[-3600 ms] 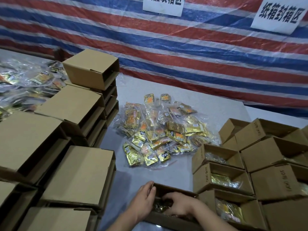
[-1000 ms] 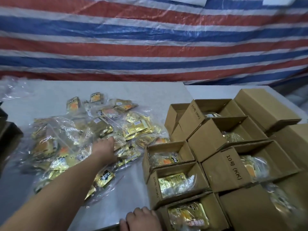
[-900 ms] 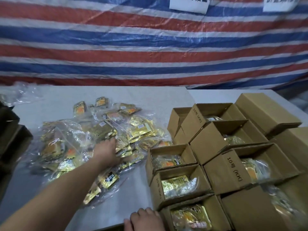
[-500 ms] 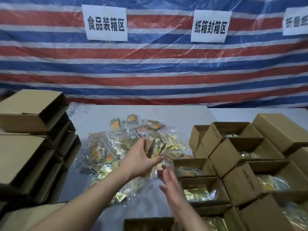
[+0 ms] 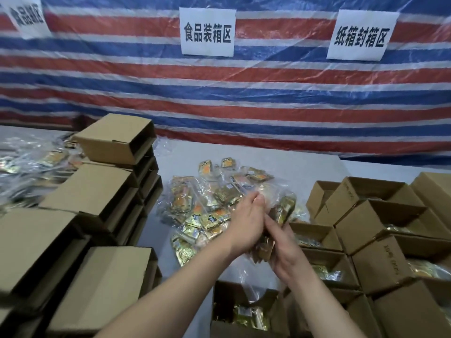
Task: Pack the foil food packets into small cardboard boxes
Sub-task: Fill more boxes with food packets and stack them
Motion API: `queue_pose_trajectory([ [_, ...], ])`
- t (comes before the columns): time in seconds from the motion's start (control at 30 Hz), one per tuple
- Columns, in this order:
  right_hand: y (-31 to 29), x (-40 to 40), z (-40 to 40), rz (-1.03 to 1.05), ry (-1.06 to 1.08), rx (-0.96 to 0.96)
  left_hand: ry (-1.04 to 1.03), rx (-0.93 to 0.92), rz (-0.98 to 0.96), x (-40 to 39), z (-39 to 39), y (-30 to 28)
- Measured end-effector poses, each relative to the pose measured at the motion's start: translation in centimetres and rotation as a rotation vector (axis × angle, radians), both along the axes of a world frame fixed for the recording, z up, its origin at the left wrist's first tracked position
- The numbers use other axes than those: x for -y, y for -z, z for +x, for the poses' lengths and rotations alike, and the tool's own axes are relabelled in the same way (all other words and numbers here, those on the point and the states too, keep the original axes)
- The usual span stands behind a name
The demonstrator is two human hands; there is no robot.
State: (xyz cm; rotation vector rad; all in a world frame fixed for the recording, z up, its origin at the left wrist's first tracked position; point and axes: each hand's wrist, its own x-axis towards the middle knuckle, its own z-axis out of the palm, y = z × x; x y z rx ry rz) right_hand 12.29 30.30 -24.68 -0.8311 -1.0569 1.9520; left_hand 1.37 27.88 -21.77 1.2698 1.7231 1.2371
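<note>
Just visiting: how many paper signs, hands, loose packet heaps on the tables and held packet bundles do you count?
Paper signs: 3
Left hand and right hand: 2
Packet heaps: 2
Held packet bundle: 1
Total: 8

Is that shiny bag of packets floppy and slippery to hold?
Probably floppy: the bag sags between both hands. Likely slippery too, since its clear plastic looks glossy. It seems light; the fingers lift it easily.

A makeshift packing station. A striped tarpaulin (image 5: 244, 98) backs the table (image 5: 280, 164), with paper zone signs (image 5: 207, 31) taped on. Stacked cardboard boxes (image 5: 97, 191) flank heaped foil packets (image 5: 207, 203).
</note>
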Motion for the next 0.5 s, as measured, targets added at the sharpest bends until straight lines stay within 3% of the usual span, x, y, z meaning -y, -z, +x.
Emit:
queue_pose_trajectory([
  [0.1, 1.3, 0.3, 1.3, 0.166, 0.060, 0.213, -0.027, 0.021, 0.014, 1.6, -1.7, 2.1],
  [0.2, 3.0, 0.4, 2.7, 0.291, 0.010, 0.482, -0.124, -0.002, -0.140, 4.0, -4.2, 6.9],
  [0.37, 6.0, 0.8, 3.8, 0.437, -0.360, 0.703, -0.011, -0.070, -0.501, 8.5, -5.1, 16.9],
  [0.5, 8.4, 2.0, 3.3, 0.544, -0.581, 0.823, 0.046, -0.060, -0.561, 10.0, -4.1, 21.1],
])
